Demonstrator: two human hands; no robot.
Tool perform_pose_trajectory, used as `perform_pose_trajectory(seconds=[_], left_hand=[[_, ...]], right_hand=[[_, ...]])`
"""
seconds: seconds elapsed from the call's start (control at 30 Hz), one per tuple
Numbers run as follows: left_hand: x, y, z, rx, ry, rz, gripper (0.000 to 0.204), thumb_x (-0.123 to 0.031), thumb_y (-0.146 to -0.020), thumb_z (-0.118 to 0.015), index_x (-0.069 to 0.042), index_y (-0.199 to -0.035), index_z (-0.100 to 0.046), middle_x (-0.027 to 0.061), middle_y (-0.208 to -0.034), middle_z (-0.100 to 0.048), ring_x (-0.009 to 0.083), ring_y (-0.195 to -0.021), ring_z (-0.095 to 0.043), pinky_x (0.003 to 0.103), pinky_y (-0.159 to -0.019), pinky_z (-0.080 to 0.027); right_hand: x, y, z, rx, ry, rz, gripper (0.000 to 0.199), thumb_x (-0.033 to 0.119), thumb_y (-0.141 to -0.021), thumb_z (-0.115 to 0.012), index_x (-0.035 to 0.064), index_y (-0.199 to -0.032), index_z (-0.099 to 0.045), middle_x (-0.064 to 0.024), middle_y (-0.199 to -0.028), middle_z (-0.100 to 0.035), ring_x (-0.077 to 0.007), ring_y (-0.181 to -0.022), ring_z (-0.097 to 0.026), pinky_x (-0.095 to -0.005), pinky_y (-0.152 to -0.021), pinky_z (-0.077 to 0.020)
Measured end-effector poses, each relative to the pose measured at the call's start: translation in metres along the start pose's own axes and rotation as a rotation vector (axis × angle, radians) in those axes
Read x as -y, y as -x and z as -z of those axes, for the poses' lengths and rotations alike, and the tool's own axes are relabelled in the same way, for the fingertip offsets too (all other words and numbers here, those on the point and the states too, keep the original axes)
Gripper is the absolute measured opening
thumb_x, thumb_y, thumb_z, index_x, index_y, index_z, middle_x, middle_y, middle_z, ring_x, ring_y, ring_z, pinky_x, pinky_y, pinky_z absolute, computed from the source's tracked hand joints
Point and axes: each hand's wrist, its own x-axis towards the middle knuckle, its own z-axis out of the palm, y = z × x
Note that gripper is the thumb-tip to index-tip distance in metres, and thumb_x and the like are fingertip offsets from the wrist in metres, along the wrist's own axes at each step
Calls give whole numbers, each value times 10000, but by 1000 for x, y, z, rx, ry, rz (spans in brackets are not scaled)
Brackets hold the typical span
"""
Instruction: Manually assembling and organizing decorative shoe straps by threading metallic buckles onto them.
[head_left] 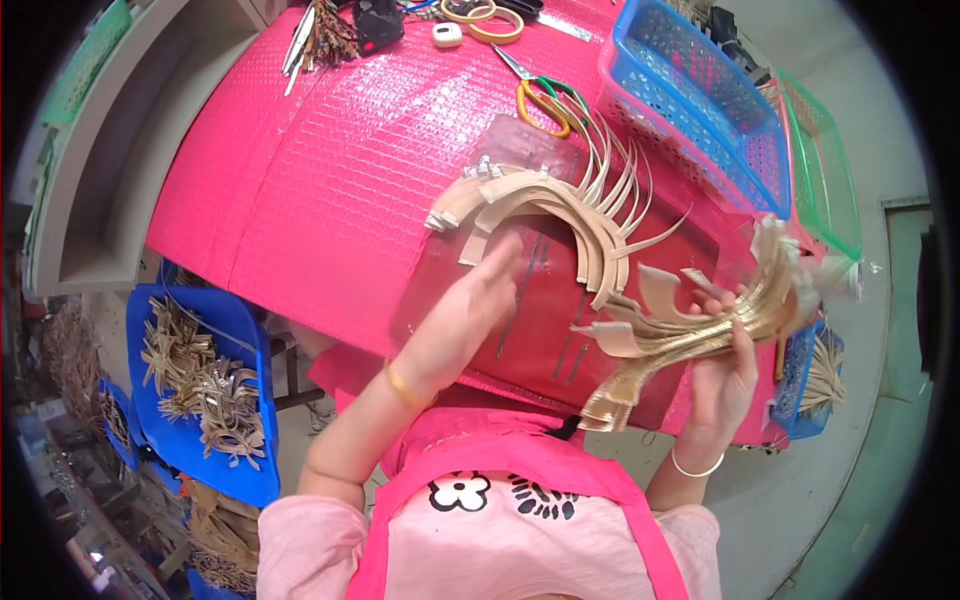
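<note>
Looks partway: a gold-and-beige strip bundle is sitting gathered in the right hand, over the right part of the red mat; beige strips are lying in an arc on the mat, probably left to handle. Right thumb and fingers are pinching the bundle. Left hand is hovering by the arc, fingers extended, visibly holding nothing; blur's hiding spread and contact.

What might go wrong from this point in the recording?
The strip bundle in the right hand fans out, so pieces might slip free. The left hand is close to the curved beige strips and could knock them askew. Thin strip ends lie by the scissors and might snag.
</note>
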Motion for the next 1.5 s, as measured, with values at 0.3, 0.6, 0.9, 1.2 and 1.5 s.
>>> perform_pose_trajectory(seconds=[0.3,0.6,0.9,1.2,1.5], left_hand=[[-53,-62,-39,243,-1207,-363,802,-81,-587,-664,-77,-1289,-276,170,-1189,-365,277,-1125,-348,338,-956,-295],[-94,-162,48,-273,-1778,-697,503,-167,-706,-629,-78,-1172,-462,186,-1083,-500,273,-1013,-489,359,-863,-398],[13,-78,-33,38,-1197,-438,158,-119,-769,-543,-3,-850,-614,103,-676,-600,159,-577,-564,277,-554,-439],[51,-90,-31,-126,407,44,321,-315,-873,-439,-43,-1043,-451,104,-913,-571,94,-527,-516,169,-438,-381],[41,-80,-35,-86,435,-37,429,-384,-859,-439,-33,-1106,-438,98,-905,-559,136,-656,-552,210,-511,-420]], right_hand=[[-46,-15,-34,-48,-289,-96,304,97,-883,-390,5,-1171,-356,-137,-1091,-447,-254,-1111,-385,-417,-994,-258],[-81,-49,-20,180,26,-473,390,131,-830,-505,-9,-1172,-380,-123,-1193,-431,-235,-1085,-425,-330,-960,-303],[-53,-159,-4,290,1751,582,124,72,-698,-585,20,-809,-604,-101,-761,-560,-286,-751,-531,-381,-740,-405],[-34,-105,-32,191,1663,749,152,99,-727,-592,68,-871,-626,-70,-728,-563,-239,-659,-548,-332,-623,-429],[-11,-67,-37,163,1264,417,161,66,-780,-574,-16,-913,-607,-37,-673,-577,-100,-574,-520,-226,-515,-397]])
